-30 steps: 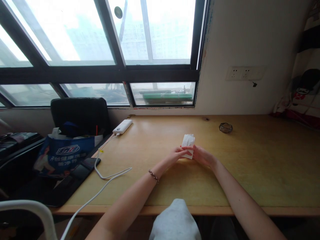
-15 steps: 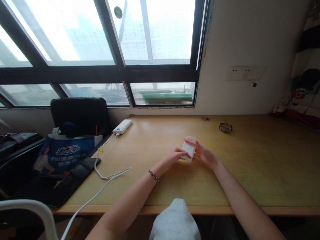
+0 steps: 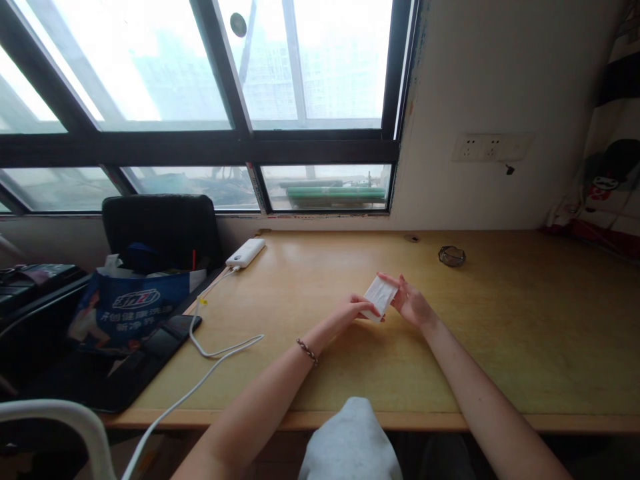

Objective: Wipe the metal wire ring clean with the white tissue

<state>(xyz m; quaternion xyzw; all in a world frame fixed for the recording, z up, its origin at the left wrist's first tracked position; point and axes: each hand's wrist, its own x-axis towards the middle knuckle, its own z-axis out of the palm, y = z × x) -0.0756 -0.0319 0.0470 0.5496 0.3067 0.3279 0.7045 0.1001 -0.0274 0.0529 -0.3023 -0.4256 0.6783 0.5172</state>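
A small flat white tissue pack [image 3: 380, 295], its surface slightly wrinkled, is held tilted just above the desk in front of me. My left hand [image 3: 357, 309] grips its lower left end, thumb on top and fingers underneath. At the upper right end, my right hand [image 3: 411, 303] has its fingers along the pack's edge, partly hidden by it. A dark braided band [image 3: 307, 352] circles my left wrist.
On the wooden desk [image 3: 525, 333], a white power bank [image 3: 245, 253] lies at the back left with a white cable [image 3: 220, 360] trailing forward. A glass ashtray [image 3: 451, 257] sits at the back right. Beside the desk, a black chair [image 3: 160, 227] carries a blue bag [image 3: 125, 310].
My right fingers have shifted from across the pack's face to its upper edge, and that hand has opened slightly. The pack has turned a little, uncovering more of its face.
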